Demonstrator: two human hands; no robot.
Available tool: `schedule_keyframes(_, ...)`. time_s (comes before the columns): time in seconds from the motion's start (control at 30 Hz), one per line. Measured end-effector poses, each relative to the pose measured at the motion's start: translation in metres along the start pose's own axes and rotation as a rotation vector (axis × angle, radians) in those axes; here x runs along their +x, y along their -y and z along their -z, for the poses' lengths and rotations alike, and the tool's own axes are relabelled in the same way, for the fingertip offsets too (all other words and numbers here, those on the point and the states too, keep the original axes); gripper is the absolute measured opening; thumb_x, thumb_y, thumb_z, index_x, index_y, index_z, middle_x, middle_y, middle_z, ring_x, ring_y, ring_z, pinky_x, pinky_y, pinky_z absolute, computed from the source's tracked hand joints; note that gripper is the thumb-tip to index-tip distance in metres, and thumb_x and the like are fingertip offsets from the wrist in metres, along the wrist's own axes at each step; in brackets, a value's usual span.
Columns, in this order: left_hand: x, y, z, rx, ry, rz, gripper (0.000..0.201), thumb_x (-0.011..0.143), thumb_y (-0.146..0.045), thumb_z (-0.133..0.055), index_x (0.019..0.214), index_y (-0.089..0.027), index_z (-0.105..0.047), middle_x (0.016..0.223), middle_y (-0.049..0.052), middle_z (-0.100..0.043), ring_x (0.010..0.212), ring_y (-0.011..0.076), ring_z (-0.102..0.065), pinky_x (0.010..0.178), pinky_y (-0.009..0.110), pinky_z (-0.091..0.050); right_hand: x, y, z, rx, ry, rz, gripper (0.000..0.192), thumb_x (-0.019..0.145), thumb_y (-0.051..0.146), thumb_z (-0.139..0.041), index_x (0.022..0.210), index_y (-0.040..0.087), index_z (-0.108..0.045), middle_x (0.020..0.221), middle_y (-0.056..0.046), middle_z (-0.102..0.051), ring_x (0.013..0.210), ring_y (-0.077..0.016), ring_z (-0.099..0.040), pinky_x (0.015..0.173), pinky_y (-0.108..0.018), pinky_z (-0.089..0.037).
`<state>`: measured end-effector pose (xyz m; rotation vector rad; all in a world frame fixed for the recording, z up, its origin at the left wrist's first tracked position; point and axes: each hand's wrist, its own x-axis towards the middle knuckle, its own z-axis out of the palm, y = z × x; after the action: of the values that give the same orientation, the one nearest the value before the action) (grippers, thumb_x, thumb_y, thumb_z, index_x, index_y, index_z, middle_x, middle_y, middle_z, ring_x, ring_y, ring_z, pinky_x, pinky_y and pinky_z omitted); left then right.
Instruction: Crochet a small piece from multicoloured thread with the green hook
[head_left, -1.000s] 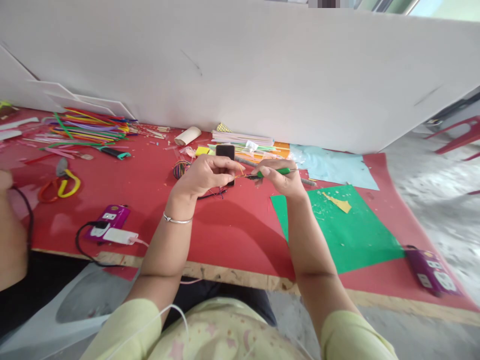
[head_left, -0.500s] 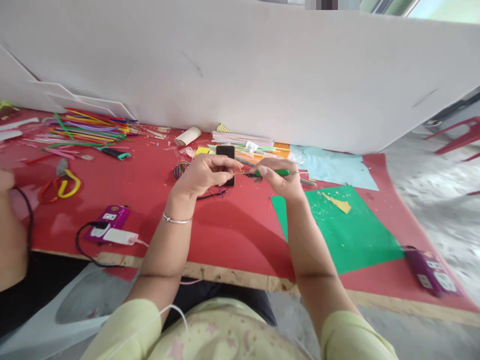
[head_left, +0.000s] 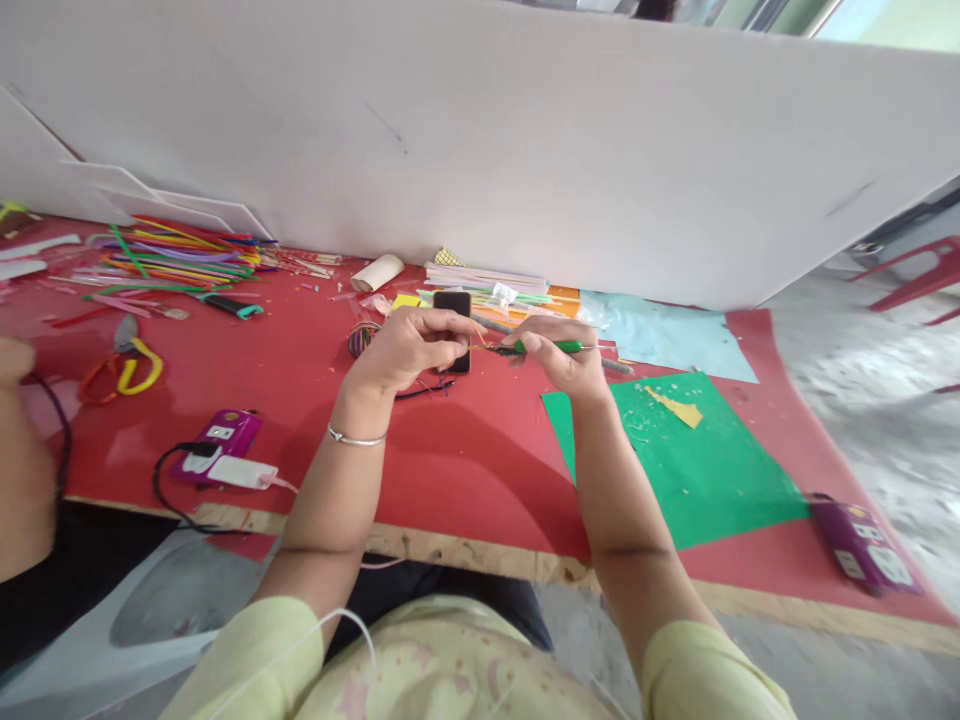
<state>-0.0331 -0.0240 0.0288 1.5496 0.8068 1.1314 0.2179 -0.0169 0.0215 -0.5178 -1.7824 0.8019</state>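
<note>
- Head view: the left hand [head_left: 409,350] is pinching a thin orange strand [head_left: 480,344] above the middle of the red table [head_left: 465,470], fingers closed narrow on it.
- The right hand [head_left: 566,362] is gripping a green-handled tool [head_left: 551,346], its tip meeting the strand; what the tip is doing is too small to tell, possibly hooking or twisting.
- A black phone [head_left: 452,305] is lying just behind the hands; a green sheet [head_left: 697,470] is lying toward the right edge.
- Risk: the strand could be slipping from the pinch, or the tool tip could be jabbing a fingertip, since the hands are working nearly touching.
- No writing is readable; labels on the purple box [head_left: 862,545] are blurring out.
</note>
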Motion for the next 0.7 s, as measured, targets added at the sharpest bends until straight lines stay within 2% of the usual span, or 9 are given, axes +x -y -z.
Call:
schedule_keyframes(0.23,-0.0003,-0.0033,-0.0024,0.123,-0.028,-0.002,0.027,0.074,-0.018,-0.077,0.098,-0.019,-0.089,0.075,0.004,-0.075,0.059,0.0096,-0.056,0.052,0.022,-0.042,0.0012,0.0039,0.0025,-0.094,0.038,0.022,0.020,0.099,0.041,-0.074,0.090,0.029,-0.087,0.074,0.000,-0.082,0.069,-0.0141,-0.074,0.068,-0.031,-0.061)
schedule_keyframes(0.43,0.0004,-0.0069,-0.0062,0.163,-0.039,-0.019,0.026,0.074,-0.018,-0.077,0.097,-0.020,-0.089,0.085,0.005,-0.080,0.063,0.0108,-0.059,0.055,0.023,-0.045,0.0020,0.0053,0.0040,-0.113,0.041,0.077,0.017,0.100,0.034,-0.073,0.091,0.030,-0.087,0.072,0.001,-0.081,0.071,-0.0149,-0.075,0.070,-0.032,-0.059)
schedule_keyframes(0.7,0.0005,-0.0079,-0.0047,0.165,-0.056,-0.014,0.023,0.074,-0.018,-0.078,0.094,-0.019,-0.088,0.079,0.004,-0.078,0.064,0.0111,-0.059,0.055,0.023,-0.043,0.0026,0.0086,0.0030,-0.128,0.010,0.037,0.023,0.100,0.039,-0.073,0.086,0.028,-0.087,0.075,-0.001,-0.083,0.073,-0.0157,-0.076,0.070,-0.032,-0.061)
